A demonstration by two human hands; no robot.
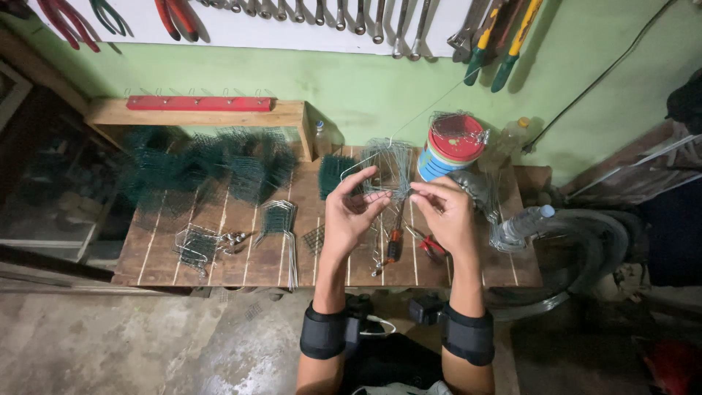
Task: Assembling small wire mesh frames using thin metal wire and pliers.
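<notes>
Holding a small cage of thin grey wire mesh (389, 167) above the middle of the bench, you had both hands raised to it: your left hand (349, 212) pinched its lower left edge between thumb and fingertips, and your right hand (447, 213) had its fingers closed together on a wire at the lower right corner. The mesh looked light and see-through, bent into a rounded, boxy shape with a loose wire loop sticking out on its left side. Below it lay a wooden slatted bench (219, 256), with piles of dark green mesh pieces (212, 164) at the back left, a bundle of bent wire frames (281, 219) just left of your left hand, and red-handled pliers (431, 245) under your right wrist. A stack of round tins with a red lid (453, 146) stood just right of the cage, and a clear plastic bottle (523, 223) lay near the bench's right edge. Behind was a green wall (365, 88) hung with wrenches and pliers. The front edge of the bench was close to your forearms, with bare concrete floor (146, 344) open at your left.
</notes>
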